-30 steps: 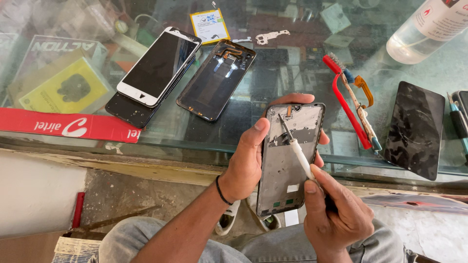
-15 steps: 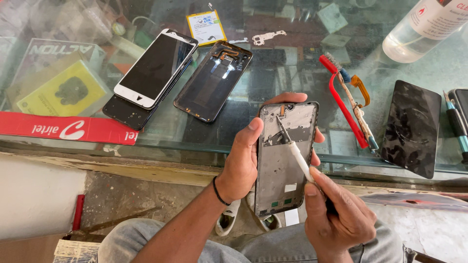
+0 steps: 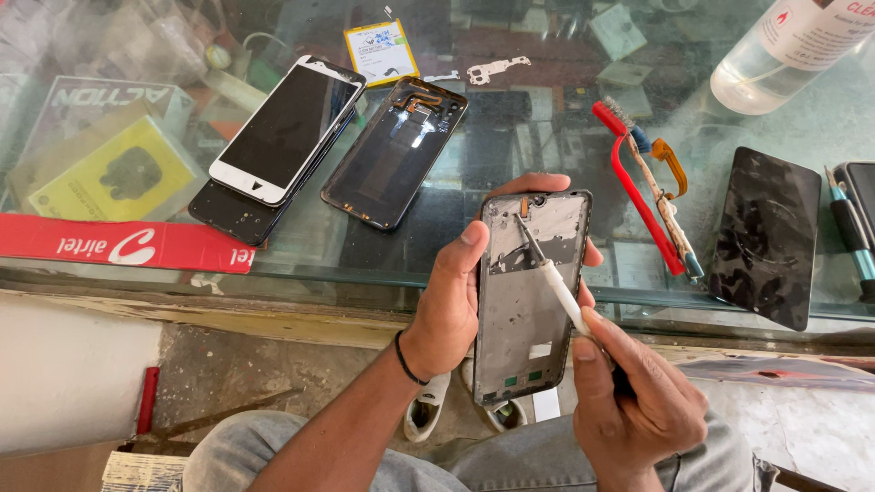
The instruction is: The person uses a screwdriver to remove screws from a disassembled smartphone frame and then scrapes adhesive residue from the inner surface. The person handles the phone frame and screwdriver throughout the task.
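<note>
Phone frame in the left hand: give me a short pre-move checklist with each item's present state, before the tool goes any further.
1. Left hand grips the phone frame by its edges: ok.
2. Right hand holds the white-handled tool like a pen: ok.
3. Tool tip sits on the upper part of the frame: ok.
4. What the tip touches, screw or glue: cannot tell.
5. Frame held off the glass counter, above the lap: ok.
6. Red brush and black back cover lie apart from the hands: ok.
</note>
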